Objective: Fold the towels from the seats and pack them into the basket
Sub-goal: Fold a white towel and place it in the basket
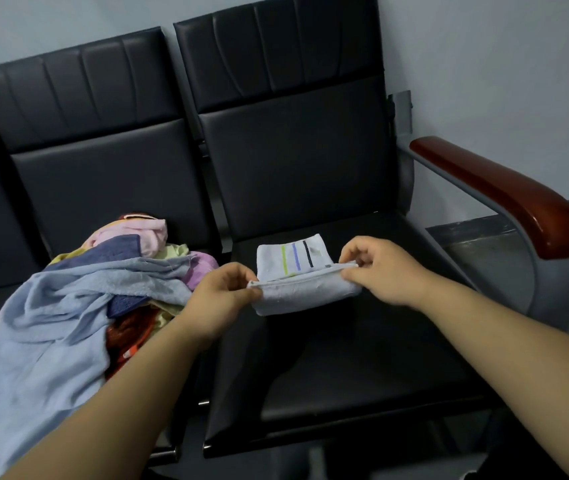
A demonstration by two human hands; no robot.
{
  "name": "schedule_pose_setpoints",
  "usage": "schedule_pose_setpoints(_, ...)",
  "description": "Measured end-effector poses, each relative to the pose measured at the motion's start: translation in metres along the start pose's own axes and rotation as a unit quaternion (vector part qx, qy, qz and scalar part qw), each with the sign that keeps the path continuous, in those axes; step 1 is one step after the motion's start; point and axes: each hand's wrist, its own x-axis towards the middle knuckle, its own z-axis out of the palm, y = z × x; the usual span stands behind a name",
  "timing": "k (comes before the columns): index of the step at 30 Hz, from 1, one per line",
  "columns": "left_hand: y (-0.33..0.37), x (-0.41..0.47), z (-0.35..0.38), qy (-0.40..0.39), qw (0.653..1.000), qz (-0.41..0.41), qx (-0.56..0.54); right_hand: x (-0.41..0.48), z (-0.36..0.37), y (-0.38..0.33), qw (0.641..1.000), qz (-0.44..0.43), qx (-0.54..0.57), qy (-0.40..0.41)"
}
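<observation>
A small white towel [296, 275] with green, blue and black stripes lies partly folded on the right black seat [362, 358]. My left hand [222, 294] pinches its left near corner. My right hand [381, 268] pinches the right end of the same folded edge, lifted a little off the seat. A pile of unfolded towels [78, 299] in light blue, dark blue, pink, yellow and orange covers the left seat. No basket is in view.
The black seats have tall padded backrests [286, 109] against a pale wall. A red-brown wooden armrest [504, 195] on a grey metal frame stands at the right of the right seat. A metal gap separates the two seats.
</observation>
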Motion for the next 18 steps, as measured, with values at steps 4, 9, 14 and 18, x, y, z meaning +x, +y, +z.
schedule_pose_setpoints(4, 0.009, -0.013, -0.017, -0.19, 0.976, -0.095, -0.054, -0.002, -0.015, -0.002, 0.944, 0.164, 0.145, -0.246)
schedule_pose_setpoints(9, 0.005, -0.015, -0.019, -0.218, 0.965, -0.118, -0.09, 0.004, -0.019, 0.003, 0.908, 0.23, 0.172, -0.305)
schedule_pose_setpoints(14, -0.008, 0.007, -0.01, -0.076, 0.989, -0.097, -0.077, 0.023, -0.005, 0.007, 0.946, 0.21, 0.176, -0.172)
schedule_pose_setpoints(18, -0.013, 0.033, -0.003, 0.02, 0.996, -0.056, -0.06, 0.042, 0.005, 0.011, 0.963, 0.185, 0.179, -0.078)
